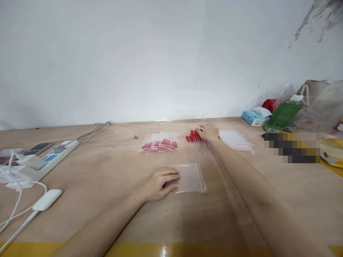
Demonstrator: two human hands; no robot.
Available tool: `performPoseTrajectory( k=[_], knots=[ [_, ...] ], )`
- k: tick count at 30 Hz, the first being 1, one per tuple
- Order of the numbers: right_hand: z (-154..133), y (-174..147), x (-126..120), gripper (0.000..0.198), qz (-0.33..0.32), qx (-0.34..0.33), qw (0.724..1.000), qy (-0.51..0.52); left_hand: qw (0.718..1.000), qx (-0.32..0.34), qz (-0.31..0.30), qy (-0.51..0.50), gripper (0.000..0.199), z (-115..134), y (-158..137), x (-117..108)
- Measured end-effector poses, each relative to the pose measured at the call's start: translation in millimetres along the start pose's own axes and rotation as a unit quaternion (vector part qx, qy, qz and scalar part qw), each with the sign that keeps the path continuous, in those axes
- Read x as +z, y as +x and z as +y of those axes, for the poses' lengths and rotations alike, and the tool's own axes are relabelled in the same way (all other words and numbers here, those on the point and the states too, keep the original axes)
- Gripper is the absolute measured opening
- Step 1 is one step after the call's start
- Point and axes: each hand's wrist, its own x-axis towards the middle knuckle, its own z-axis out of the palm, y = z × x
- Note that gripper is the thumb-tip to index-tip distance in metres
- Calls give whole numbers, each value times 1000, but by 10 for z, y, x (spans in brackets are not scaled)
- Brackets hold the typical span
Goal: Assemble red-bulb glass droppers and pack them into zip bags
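My left hand [162, 184] lies on the table with fingers spread, its fingertips resting on the closed end of a clear zip-lock bag [190, 177]. That bag lies flat, its red-lined zip edge to the right. Farther back, my right hand [210, 132] reaches into a pile of thin clear droppers [198, 144] with red bulbs. Its fingertips pinch around a red bulb, partly hidden among the others. Left of the pile, several filled zip-lock bags [160, 143] overlap, red bulbs showing through. A stack of bags [235, 141] lies right of my right hand.
A white power strip [57, 159] with cables, a phone [39, 148] and a white adapter [47, 200] occupy the left side. At back right stand a tissue pack [254, 117], a green bottle [284, 114] and plastic bags [321, 110]. A wall [120, 64] rises behind.
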Motion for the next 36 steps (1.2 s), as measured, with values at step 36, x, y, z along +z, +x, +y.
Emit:
performPoseTrajectory(
  k=[36],
  knots=[
    [203, -1431, -381, 43, 17, 150, 811, 566, 999, -40, 3, -27, 35, 14, 77, 41]
  ],
)
